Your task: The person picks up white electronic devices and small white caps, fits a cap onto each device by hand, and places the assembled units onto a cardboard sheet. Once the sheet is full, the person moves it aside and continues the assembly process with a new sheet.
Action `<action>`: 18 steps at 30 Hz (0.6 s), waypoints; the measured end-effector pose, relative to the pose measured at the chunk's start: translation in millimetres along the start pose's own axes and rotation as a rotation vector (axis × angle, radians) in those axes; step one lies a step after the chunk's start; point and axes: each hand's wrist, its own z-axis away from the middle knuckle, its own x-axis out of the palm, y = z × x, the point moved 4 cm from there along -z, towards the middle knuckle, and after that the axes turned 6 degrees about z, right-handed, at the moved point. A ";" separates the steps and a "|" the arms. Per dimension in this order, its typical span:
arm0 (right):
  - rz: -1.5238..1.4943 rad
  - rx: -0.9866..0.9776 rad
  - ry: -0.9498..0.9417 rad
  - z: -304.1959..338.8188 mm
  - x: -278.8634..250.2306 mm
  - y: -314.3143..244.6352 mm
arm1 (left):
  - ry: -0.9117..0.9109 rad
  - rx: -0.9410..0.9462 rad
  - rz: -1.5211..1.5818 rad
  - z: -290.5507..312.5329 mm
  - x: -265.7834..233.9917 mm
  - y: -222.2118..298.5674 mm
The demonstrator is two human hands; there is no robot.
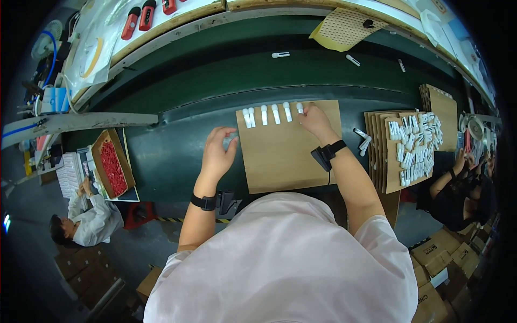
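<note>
Pinching at the upper right of the cardboard sheet (291,161), your right hand (318,121) has its fingers clamped on a white piece (300,107), whose rounded head shows while its lower part is partly hidden by your fingertips. That piece is at the right end of a row along the sheet's far edge. To its left lie five more white pieces (264,115), heads pointing away from you, the two at the left end set close together. Your left hand (217,155) hovers just beside the sheet's left edge, its fingers curved and apart, holding nothing. You wear a dark band on each wrist.

The sheet lies on the dark green worktop (161,167) in front of you. To its right, a couple of loose white pieces (365,142) lie beside a stack of cardboard sheets (378,156), whose top carries many more white pieces (412,141) in uneven rows. Across the worktop, three small pieces (280,55) lie well apart on a green strip, near a yellowish perforated sheet (344,29). Well off to your left stands a cardboard box (128,171) of small red parts (111,168), next to a co-worker in white (99,219); another co-worker in dark clothes (458,196) sits at your far right.
</note>
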 end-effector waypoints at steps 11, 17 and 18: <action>0.069 0.058 0.135 -3.8 7.4 6.8 | 0.008 0.079 -0.072 -97.5 -2.5 -58.8; 0.055 0.060 0.184 -6.8 -47.8 11.9 | -0.148 0.108 -0.154 -183.5 29.7 -82.9; 0.058 0.091 0.203 -15.2 -61.1 22.0 | -0.193 0.107 -0.192 -196.7 36.6 -87.3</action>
